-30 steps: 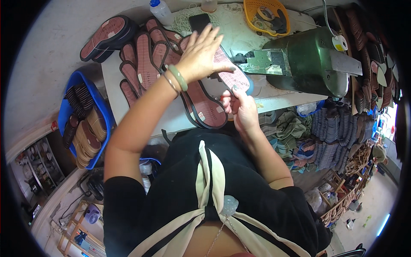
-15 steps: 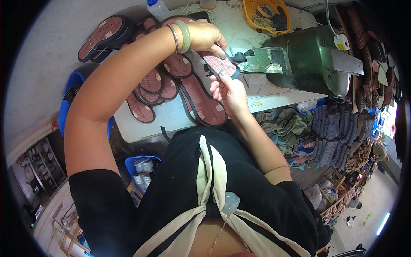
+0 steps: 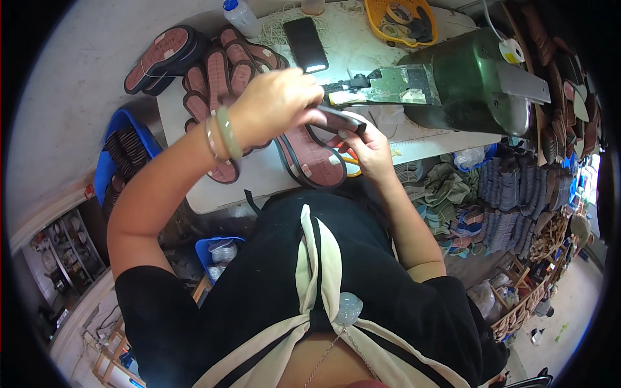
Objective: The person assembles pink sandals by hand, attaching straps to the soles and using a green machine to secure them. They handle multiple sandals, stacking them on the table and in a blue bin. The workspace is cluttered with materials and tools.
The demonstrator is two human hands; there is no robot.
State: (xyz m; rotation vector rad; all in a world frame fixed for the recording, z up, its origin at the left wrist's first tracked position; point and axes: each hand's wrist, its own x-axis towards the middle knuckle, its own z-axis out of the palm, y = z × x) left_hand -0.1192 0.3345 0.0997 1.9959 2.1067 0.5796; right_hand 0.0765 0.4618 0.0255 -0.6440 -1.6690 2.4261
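My right hand (image 3: 373,150) pinches one end of a shoe sole (image 3: 343,120), its dark edge turned up, just in front of the green sewing machine's arm (image 3: 391,90). At the sole's other end my left hand (image 3: 275,107) is closed on it, the fingers curled and slightly smeared by motion. Larger pink-topped, black-edged soles (image 3: 309,155) lie on the table beneath my hands. Under my right hand shows part of an orange-yellow looped handle (image 3: 351,163); the rest is hidden. More pink soles (image 3: 218,74) are spread left of my left hand.
A black phone (image 3: 306,42), a white bottle with a blue cap (image 3: 240,18) and a yellow basket (image 3: 427,40) sit along the table's far side. Bound soles (image 3: 162,55) lie at far left, above a blue bin (image 3: 123,145). Stacked shoe parts (image 3: 508,187) stand at right.
My left hand has drawn back toward me and left, uncovering the phone. The sole has turned from pink face up to edge up. My right hand has shifted slightly right.
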